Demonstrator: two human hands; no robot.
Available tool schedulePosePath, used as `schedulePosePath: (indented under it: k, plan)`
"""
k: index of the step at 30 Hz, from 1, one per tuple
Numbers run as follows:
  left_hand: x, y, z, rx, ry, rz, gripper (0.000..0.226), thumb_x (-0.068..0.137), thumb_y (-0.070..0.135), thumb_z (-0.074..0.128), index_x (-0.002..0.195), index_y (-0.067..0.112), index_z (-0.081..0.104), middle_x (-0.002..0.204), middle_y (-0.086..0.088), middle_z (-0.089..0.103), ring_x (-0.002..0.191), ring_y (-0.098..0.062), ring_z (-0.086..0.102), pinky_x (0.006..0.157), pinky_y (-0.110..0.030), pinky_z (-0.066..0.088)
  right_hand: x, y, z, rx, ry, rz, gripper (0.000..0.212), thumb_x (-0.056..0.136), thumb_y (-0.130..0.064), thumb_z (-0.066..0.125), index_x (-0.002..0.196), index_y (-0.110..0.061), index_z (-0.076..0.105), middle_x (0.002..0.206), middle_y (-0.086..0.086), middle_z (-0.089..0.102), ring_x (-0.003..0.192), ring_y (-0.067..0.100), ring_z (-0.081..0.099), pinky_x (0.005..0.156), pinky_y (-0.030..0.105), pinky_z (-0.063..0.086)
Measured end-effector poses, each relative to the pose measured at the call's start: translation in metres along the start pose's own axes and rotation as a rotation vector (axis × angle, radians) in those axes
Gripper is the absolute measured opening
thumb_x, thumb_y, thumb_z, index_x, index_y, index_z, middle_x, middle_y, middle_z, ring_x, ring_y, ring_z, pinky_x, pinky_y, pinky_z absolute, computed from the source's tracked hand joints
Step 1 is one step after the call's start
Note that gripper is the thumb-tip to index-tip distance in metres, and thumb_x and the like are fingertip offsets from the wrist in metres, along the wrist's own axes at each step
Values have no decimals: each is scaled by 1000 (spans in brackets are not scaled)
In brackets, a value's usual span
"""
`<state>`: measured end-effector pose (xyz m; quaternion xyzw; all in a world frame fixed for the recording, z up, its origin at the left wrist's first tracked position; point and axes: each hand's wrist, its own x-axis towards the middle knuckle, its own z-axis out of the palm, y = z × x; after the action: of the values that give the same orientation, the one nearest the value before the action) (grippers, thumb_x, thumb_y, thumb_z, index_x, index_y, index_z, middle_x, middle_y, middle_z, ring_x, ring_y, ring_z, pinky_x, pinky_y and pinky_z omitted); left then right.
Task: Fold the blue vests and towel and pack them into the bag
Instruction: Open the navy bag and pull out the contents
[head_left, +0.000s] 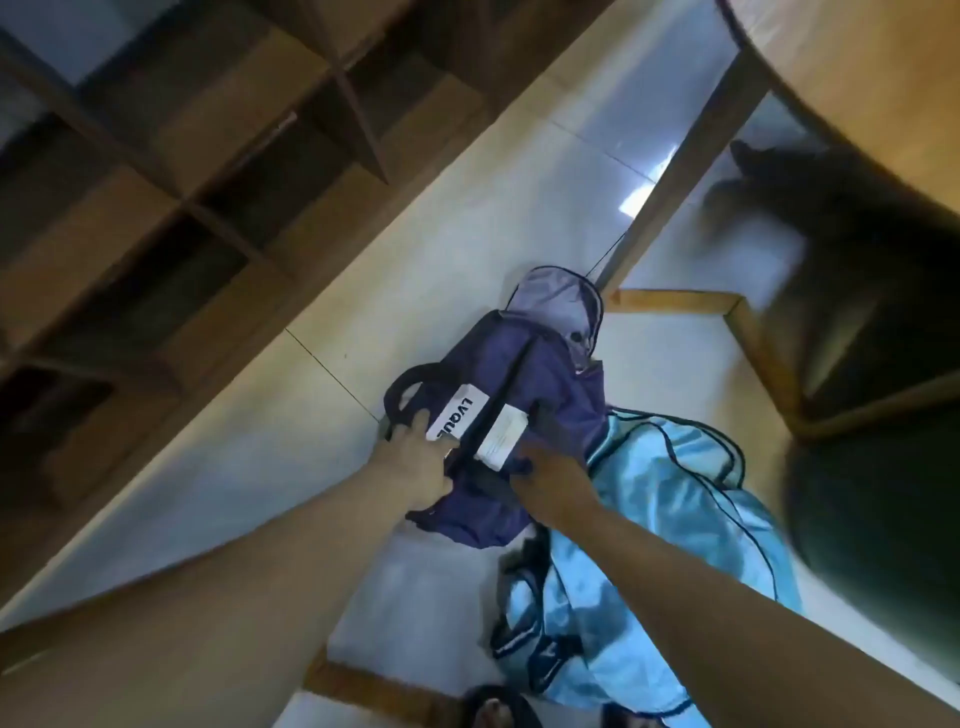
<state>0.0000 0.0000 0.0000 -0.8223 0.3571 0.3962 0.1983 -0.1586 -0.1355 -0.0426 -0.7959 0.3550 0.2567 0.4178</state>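
A dark blue bag (550, 374) with a white label and a black strap lies on the pale tiled floor. Its top flap hangs open at the far end, showing a light lining. My left hand (415, 457) grips the bag's near left edge beside the label. My right hand (556, 478) holds the bag's near right edge, fingers curled into the fabric. Light blue vests (675, 509) with dark trim lie crumpled on the floor right of the bag, under my right forearm. No towel is in view.
A wooden shelf unit (182, 182) with open compartments stands at the left. A wooden table leg (691, 156) and frame rise behind the bag. A dark blurred shape (872, 364) fills the right side. Sandalled feet show at the bottom edge.
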Motion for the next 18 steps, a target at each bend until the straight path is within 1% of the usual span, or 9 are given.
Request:
schedulePosePath:
  k: [2,4,7,9,11,12,14,15,18]
  plan:
    - [19,5,6,89,-21,15,75,99,51,58,164,44,22,175,-14,-11,154,-42,18,125,-54,25,23,0,15,-68,-8,-36,45,103,-30,53,147,-26,53,136,12,67,125,36,63,101,40,52]
    - [36,12,14,106,-6,5,80,100,46,59,166,43,14,174,-12,-11,153,-41,20,120,-53,30,45,-2,25,-157,-46,-57,52,104,-30,51,155,-32,43,141,13,63,129,38,60,101,42,51]
    - [60,18,32,70,108,-23,91,95,39,70,165,35,11,169,-10,9,144,-39,33,109,-50,41,77,-2,39,-320,-64,-115,58,107,-28,51,162,-34,32,146,13,58,130,38,58,98,44,52]
    - [72,16,39,58,195,-89,97,90,41,78,162,30,13,163,-12,18,140,-37,38,104,-48,45,93,-1,45,-421,-57,-147,62,105,-23,55,162,-34,31,142,13,60,125,37,62,95,46,56]
    - [82,13,45,69,214,-153,103,84,45,83,159,26,14,159,-13,25,138,-36,42,101,-46,48,108,0,52,-522,-65,-173,66,103,-18,57,161,-35,31,136,12,63,118,37,65,88,45,57]
    - [85,13,49,89,222,-168,103,82,43,84,157,26,16,155,-13,30,135,-35,44,98,-44,49,113,1,56,-574,-85,-182,70,102,-17,58,162,-36,28,134,11,63,116,37,65,84,44,56]
    - [90,11,56,145,278,-176,88,84,35,82,151,23,26,145,-11,41,128,-32,51,93,-42,49,122,2,61,-651,-107,-176,74,103,-20,57,165,-35,21,136,12,61,116,36,65,79,42,53]
    - [93,10,57,162,309,-168,76,87,32,79,147,21,33,140,-10,47,124,-31,54,90,-41,49,126,1,61,-669,-93,-170,70,104,-23,57,164,-32,22,136,12,61,117,36,64,78,42,50]
    - [94,3,54,120,336,-147,41,98,32,65,132,17,50,127,-9,61,116,-29,61,83,-38,47,127,-5,56,-650,0,-149,47,108,-36,50,150,-20,36,134,17,60,120,37,61,81,44,53]
